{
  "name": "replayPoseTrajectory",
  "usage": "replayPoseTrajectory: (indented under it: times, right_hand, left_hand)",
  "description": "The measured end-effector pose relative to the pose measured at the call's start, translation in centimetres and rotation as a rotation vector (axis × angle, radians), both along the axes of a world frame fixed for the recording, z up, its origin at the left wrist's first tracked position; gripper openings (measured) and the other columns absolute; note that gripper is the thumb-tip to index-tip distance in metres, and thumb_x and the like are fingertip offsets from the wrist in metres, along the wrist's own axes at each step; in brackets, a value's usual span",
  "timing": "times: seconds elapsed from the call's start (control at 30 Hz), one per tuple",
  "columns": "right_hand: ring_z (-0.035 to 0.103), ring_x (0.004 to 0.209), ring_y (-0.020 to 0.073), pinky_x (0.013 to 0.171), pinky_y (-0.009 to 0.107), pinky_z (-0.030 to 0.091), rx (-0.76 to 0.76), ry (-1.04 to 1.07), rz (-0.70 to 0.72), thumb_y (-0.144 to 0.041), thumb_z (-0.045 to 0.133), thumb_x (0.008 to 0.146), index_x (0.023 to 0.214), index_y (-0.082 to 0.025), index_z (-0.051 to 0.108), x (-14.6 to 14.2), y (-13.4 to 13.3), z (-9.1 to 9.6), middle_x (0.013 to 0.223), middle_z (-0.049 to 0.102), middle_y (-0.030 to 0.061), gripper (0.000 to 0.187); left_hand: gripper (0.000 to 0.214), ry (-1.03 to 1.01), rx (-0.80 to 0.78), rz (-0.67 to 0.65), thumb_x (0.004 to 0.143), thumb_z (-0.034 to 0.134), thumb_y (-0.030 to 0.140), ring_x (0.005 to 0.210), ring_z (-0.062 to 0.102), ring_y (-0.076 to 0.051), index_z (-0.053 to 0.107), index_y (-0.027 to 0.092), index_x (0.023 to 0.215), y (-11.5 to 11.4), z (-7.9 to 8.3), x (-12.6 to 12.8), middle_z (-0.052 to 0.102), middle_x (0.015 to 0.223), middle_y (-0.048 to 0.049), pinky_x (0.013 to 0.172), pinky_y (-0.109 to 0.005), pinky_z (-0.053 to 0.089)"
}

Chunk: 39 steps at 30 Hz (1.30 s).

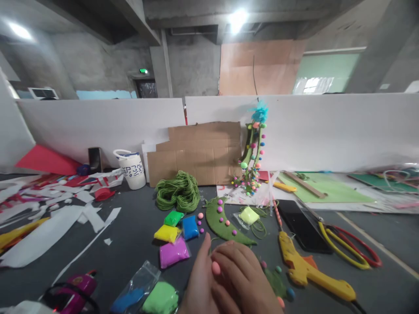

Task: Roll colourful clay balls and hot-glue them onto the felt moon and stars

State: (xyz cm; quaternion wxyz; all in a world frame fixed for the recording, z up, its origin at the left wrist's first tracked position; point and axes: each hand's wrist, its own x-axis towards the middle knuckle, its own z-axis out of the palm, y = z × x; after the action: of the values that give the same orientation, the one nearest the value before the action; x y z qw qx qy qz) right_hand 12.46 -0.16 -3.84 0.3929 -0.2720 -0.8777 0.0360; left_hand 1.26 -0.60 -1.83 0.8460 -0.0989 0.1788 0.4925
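Note:
My left hand (pixel 198 279) and my right hand (pixel 244 272) are cupped together at the bottom middle. A small coral clay ball (pixel 216 267) shows between them, against the left palm and beside the curled right fingers. Just beyond lies a green crescent-shaped piece (pixel 216 222) dotted with pink and purple balls. Loose pink and purple balls (pixel 200 216) sit to its left. Near them are packs of clay: green (pixel 173 217), yellow (pixel 166 233), blue (pixel 190 227) and magenta (pixel 174 252). Partly hidden by my right hand is another green piece (pixel 276 281) with coloured balls.
A yellow glue gun (pixel 314 274), black phone (pixel 303 226) and pliers (pixel 343 248) lie right. Green cord (pixel 178 192) and cardboard (pixel 203 148) stand behind, beside a decorated hanging piece (pixel 252 148). Paper scraps (pixel 62 226) and a magenta tool (pixel 73 292) are left.

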Motion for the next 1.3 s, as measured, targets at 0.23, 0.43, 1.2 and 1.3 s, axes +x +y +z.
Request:
replayPoseTrajectory:
  times: [0.23, 0.43, 1.2, 1.3]
  right_hand:
    - [0.06, 0.085, 0.0207, 0.074, 0.032, 0.049, -0.298, 0.207, -0.049, -0.021, 0.053, 0.087, 0.091, -0.023, 0.056, 1.2, 0.5, 2.2, 0.089, 0.063, 0.0039, 0.006]
    - [0.061, 0.069, 0.0175, 0.063, 0.026, 0.049, -0.668, 0.13, -0.271, -0.035, 0.053, 0.086, 0.074, -0.022, 0.053, 2.9, 3.2, 5.3, 0.072, 0.061, -0.0005, 0.017]
    - [0.056, 0.089, 0.0238, 0.083, 0.041, 0.039, -0.226, -0.616, -0.222, -0.029, 0.063, 0.082, 0.084, -0.015, 0.065, -6.1, 6.1, -0.2, 0.087, 0.064, 0.0048, 0.014]
    - [0.055, 0.087, 0.0254, 0.08, 0.04, 0.038, -0.194, -0.626, -0.22, -0.029, 0.063, 0.079, 0.084, -0.015, 0.067, -6.1, 6.1, -0.3, 0.086, 0.065, 0.008, 0.015]
  left_hand:
    - [0.034, 0.364, 0.148, 0.104, 0.092, 0.04, 0.037, 0.081, 0.065, -0.02, 0.061, 0.01, 0.092, 0.8, 1.5, -1.7, 0.064, 0.08, -0.0095, 0.076, -0.031, 0.051]
    - [0.012, 0.71, 0.074, 0.482, 0.085, 0.049, 0.006, 0.059, 0.06, -0.008, 0.059, 0.011, 0.091, 2.3, 1.8, -5.3, 0.059, 0.07, -0.0013, 0.055, -0.017, 0.048]
    - [0.015, 0.615, 0.056, 0.568, 0.086, 0.048, 0.003, 0.059, 0.063, -0.008, 0.061, 0.011, 0.084, 2.5, 2.3, -7.1, 0.063, 0.067, -0.0026, 0.048, -0.013, 0.049]
    - [0.016, 0.594, 0.078, 0.555, 0.087, 0.047, 0.004, 0.057, 0.062, -0.007, 0.061, 0.01, 0.086, 2.6, 2.4, -7.0, 0.061, 0.065, -0.0017, 0.049, -0.013, 0.049]
